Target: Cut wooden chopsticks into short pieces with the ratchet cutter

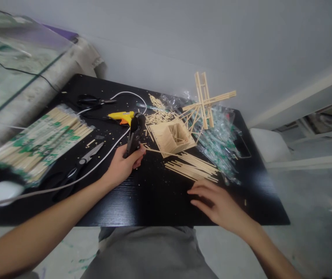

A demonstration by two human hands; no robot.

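Note:
My left hand is closed around a black hand tool, its exact kind unclear, held up above the table. A thin wooden stick runs from near these fingertips toward the loose sticks; whether the hand touches it I cannot tell. My right hand hovers near the front edge, fingers apart and holding nothing, just below those sticks. Behind them stands a windmill-like stick model with a square base and crossed blades. A yellow glue gun lies beyond the black tool.
Packs of wooden sticks lie at the left, beside grey-bladed scissors and a white cable. Black-handled scissors rest farther back. Short stick pieces and crumpled plastic wrappers cover the back and right.

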